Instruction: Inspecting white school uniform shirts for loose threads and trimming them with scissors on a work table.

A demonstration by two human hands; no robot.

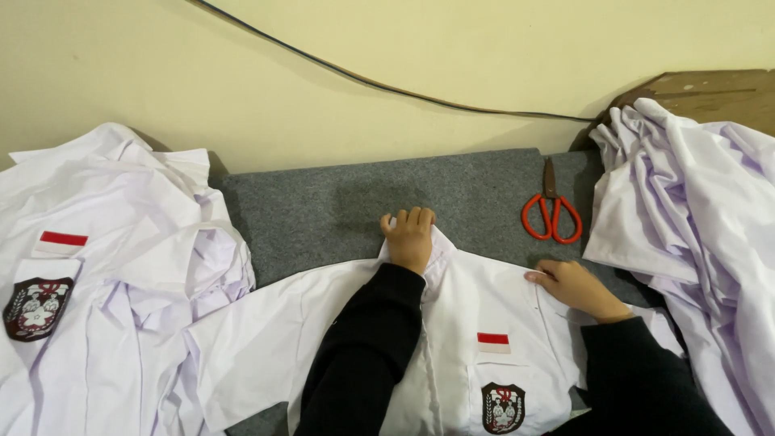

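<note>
A white shirt (266, 347) with a red-and-white patch and a dark crest on its pocket lies spread on a grey felt mat (339, 206). My left hand (409, 236) grips the shirt's collar at its top edge, fingers curled over the fabric. My right hand (571, 287) lies flat on the shirt's shoulder area to the right, fingers pointing left. Both arms wear black sleeves.
Red-handled scissors (551, 214) lie on the mat just above my right hand. A heap of white shirts (97, 274) sits at the left, another pile of white shirts (694, 218) at the right. A dark cable (387, 85) runs along the cream wall behind.
</note>
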